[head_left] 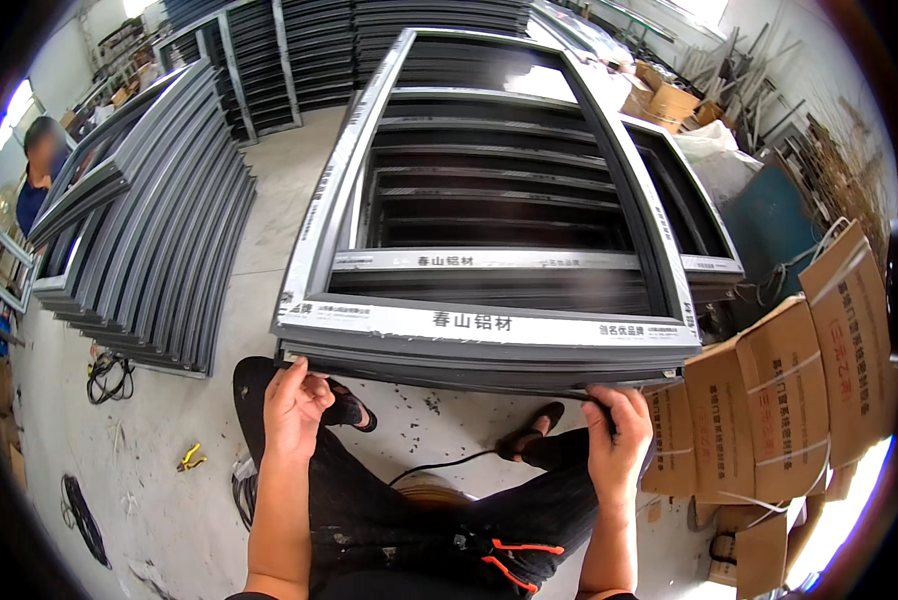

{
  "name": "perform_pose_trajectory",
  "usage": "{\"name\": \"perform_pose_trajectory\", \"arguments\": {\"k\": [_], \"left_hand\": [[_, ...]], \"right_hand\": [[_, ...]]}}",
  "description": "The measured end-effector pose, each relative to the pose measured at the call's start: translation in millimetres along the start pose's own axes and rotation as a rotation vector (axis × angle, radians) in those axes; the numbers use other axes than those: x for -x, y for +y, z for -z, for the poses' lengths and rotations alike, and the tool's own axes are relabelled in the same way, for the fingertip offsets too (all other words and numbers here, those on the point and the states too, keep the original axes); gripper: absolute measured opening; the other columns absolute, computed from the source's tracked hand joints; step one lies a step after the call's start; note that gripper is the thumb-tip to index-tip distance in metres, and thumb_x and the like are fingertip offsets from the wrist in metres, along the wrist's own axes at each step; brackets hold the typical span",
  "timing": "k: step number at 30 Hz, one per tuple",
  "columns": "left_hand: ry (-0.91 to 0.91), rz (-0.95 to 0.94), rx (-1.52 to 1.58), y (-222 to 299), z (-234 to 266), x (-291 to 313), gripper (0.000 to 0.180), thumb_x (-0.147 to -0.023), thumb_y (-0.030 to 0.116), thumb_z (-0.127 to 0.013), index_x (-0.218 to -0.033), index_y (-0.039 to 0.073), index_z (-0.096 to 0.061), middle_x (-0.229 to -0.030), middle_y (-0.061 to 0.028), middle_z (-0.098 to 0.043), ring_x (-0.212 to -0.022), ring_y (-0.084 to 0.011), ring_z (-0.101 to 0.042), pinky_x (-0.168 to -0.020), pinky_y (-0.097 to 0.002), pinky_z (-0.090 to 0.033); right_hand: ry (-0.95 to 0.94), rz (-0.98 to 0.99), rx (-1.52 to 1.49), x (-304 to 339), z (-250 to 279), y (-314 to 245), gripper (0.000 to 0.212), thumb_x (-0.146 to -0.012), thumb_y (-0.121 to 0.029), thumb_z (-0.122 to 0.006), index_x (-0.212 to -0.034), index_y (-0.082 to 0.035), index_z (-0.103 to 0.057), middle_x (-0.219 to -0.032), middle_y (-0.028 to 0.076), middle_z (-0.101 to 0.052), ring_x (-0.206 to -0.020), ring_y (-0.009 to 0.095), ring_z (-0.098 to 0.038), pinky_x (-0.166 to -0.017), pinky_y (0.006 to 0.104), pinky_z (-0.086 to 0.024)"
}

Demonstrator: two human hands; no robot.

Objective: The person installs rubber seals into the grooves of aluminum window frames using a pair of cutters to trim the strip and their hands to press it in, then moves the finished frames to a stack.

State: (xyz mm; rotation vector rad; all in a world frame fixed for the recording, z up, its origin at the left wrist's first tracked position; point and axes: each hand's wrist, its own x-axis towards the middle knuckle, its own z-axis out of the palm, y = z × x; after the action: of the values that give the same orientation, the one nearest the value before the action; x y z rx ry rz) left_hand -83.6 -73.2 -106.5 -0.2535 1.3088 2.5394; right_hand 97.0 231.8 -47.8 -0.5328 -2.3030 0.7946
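Note:
A dark grey window frame (489, 323) with white protective film lies on a stack before me. Along its near edge runs a thin black rubber strip (469, 388). At the near left corner, my left hand (297, 405) is closed, with thumb and index fingertip pressed on the strip's end at the edge. Toward the near right corner, my right hand (619, 435) pinches the same strip between thumb and curled fingers, slightly below the frame. Pliers with orange-red handles (525, 547) rest on my lap.
A tall stack of frames (159, 230) stands at left, a person (41, 165) behind it. Cardboard boxes (759, 410) lean at right. Yellow pliers (189, 458) and coiled black cord (84, 520) lie on the floor. More frames (329, 50) are piled at the back.

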Motion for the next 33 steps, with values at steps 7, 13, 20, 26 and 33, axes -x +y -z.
{"name": "perform_pose_trajectory", "arguments": {"k": [7, 13, 20, 26, 33], "left_hand": [[-0.012, -0.019, -0.015, -2.1, -6.0, 1.6, 0.021, -0.092, 0.021, -0.058, -0.075, 0.009, -0.054, -0.066, -0.0043, -0.058, -0.059, -0.0142, -0.053, -0.056, -0.0286, -0.04], [-0.034, -0.015, -0.037, -5.5, -8.3, 0.4, 0.02, -0.092, 0.023, -0.058, -0.077, 0.01, -0.055, -0.067, -0.0036, -0.058, -0.06, -0.0137, -0.053, -0.057, -0.0283, -0.041], [0.072, -0.442, -0.477, 3.1, -39.1, 70.2, 0.015, -0.092, 0.015, -0.055, -0.082, 0.004, -0.057, -0.071, -0.0044, -0.06, -0.059, -0.0081, -0.052, -0.055, -0.0267, -0.043], [-0.645, -1.034, -0.941, 33.6, -104.3, 128.4, 0.015, -0.081, 0.015, -0.064, -0.09, 0.005, -0.059, -0.085, -0.0075, -0.061, -0.078, -0.0242, -0.059, -0.071, -0.0349, -0.047], [-0.444, -0.854, -1.255, 14.9, -55.0, 139.1, 0.021, -0.073, 0.014, -0.066, -0.091, 0.009, -0.055, -0.082, -0.0093, -0.055, -0.081, -0.0292, -0.056, -0.077, -0.0411, -0.043]], "right_hand": [[0.067, 0.086, 0.095, -8.8, -11.7, 14.1, 0.017, -0.071, 0.0, -0.067, -0.087, -0.001, -0.064, -0.089, 0.014, -0.059, -0.084, 0.033, -0.056, -0.074, 0.039, -0.045], [0.053, 0.028, 0.06, -9.8, -11.6, 18.5, 0.016, -0.068, 0.0, -0.067, -0.084, 0.0, -0.064, -0.088, 0.013, -0.059, -0.083, 0.032, -0.056, -0.073, 0.0388, -0.046], [-0.106, 0.048, -0.138, -2.5, 2.9, -10.4, 0.016, -0.067, 0.005, -0.066, -0.081, -0.001, -0.062, -0.082, 0.01, -0.06, -0.073, 0.025, -0.058, -0.065, 0.0324, -0.047], [-0.684, 0.048, -0.66, 32.1, 0.3, -73.7, 0.012, -0.073, 0.002, -0.064, -0.084, 0.001, -0.062, -0.082, 0.003, -0.054, -0.065, 0.01, -0.049, -0.056, 0.0212, -0.039], [-0.684, 0.196, -0.527, 40.2, -35.4, -112.2, 0.013, -0.071, 0.005, -0.068, -0.082, 0.0, -0.062, -0.079, 0.007, -0.056, -0.062, 0.013, -0.052, -0.055, 0.0236, -0.041]]}}
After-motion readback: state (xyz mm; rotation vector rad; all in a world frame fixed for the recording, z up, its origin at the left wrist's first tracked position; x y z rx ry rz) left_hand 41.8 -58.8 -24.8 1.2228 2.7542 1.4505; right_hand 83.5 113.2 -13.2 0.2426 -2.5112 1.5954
